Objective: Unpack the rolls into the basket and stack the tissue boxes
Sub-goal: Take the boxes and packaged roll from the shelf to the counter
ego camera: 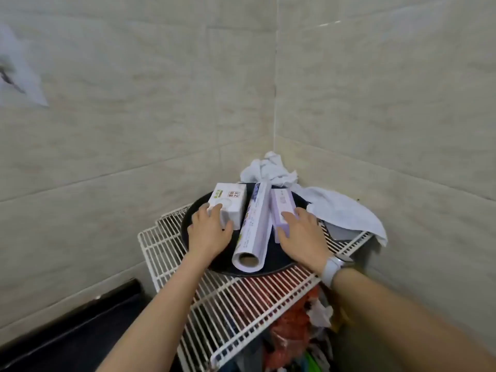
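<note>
A round black tray (268,268) rests on a white wire rack in a tiled corner. On the tray lie a white tissue box (230,201) at the left, a long wrapped roll (255,226) in the middle, and a narrow purple box (281,208) at the right. My left hand (208,234) grips the near end of the white tissue box, fingers on top and thumb on its side. The near end of the purple box is under my right hand (303,237), which wears a white watch and grips the box.
The white wire rack (171,253) stands over a lower level filled with coloured bags (298,326). A white cloth (335,208) is bunched in the corner and drapes over the rack's right side. A black surface (80,334) lies at lower left. Tiled walls close in behind.
</note>
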